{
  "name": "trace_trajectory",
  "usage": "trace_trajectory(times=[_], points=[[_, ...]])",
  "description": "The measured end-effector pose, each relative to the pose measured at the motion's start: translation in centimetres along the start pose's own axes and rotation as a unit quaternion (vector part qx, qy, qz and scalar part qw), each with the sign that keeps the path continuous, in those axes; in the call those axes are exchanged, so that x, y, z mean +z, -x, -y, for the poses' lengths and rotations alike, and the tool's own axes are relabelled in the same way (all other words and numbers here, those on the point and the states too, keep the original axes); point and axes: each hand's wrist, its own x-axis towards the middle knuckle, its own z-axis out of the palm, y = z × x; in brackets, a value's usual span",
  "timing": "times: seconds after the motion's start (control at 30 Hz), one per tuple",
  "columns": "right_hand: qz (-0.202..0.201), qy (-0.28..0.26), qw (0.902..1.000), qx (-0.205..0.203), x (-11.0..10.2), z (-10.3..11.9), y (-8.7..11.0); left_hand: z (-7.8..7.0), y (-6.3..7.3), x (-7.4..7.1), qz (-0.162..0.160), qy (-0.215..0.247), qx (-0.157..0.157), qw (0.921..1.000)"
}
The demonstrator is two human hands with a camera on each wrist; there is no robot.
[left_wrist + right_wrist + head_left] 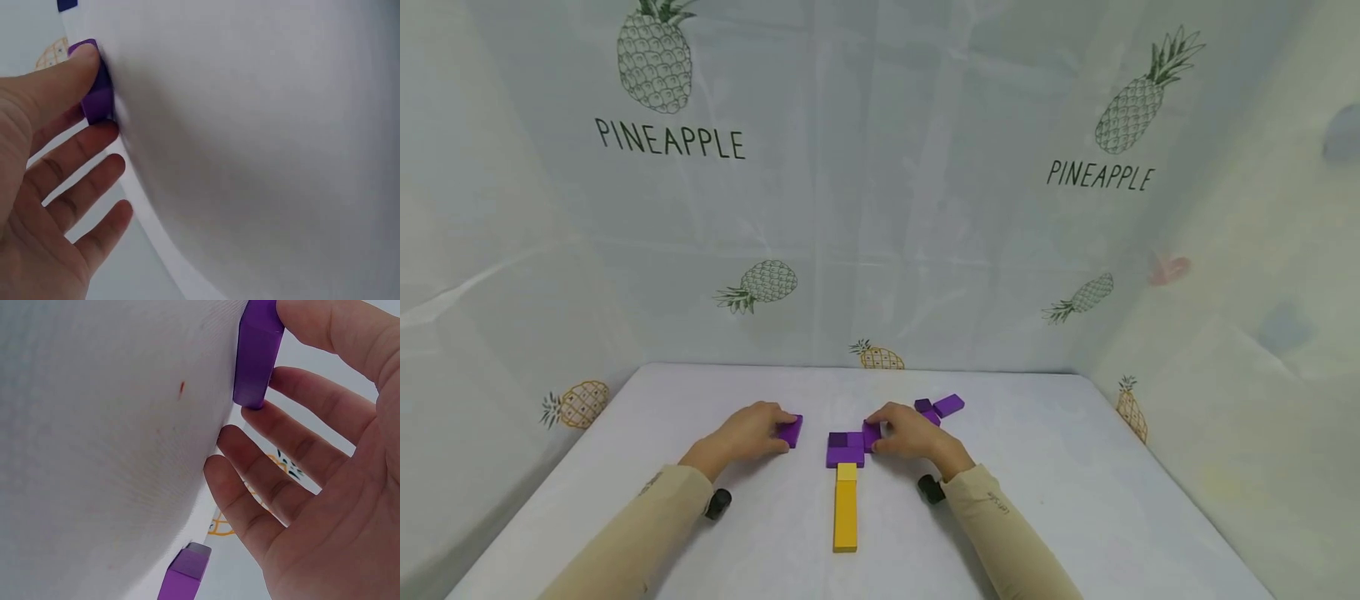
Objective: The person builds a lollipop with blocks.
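Note:
Between thumb and fingers, my left hand (pixel 747 430) pinches a flat purple block (pixel 791 432), set apart to the left of the group on the table. In the left wrist view this purple block (pixel 98 103) sits between thumb and a finger, the other fingers spread. My right hand (pixel 908 432) grips another purple block (pixel 871 435) by its near and far ends, against the group's right side. The right wrist view shows that purple block (pixel 257 359) on the white surface. The group has purple blocks (pixel 846 457), one darker, above a column of yellow blocks (pixel 846 517).
Behind the right hand lie a dark purple block (pixel 922 405), a tilted purple block (pixel 950 405) and a partly hidden purple one. A black wrist camera hangs under each sleeve. A curtain (pixel 887 208) printed with pineapples surrounds the white table (pixel 1060 483).

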Motion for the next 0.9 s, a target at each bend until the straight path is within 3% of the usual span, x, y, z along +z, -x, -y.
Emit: trace_trajectory(times=[0.13,0.57,0.9], points=[[0.001,-0.002,1.0000,0.000,0.0,0.2,0.1,-0.7,-0.2,0.4,-0.008,-0.003,0.010,0.9999],[-0.001,-0.002,1.0000,0.005,-0.2,0.2,0.1,-3.0,-1.4,0.9,0.007,0.041,-0.006,0.9991],[0.001,0.000,0.9999,0.015,0.0,0.1,0.1,-3.8,-2.2,1.6,0.011,0.043,-0.010,0.9989]])
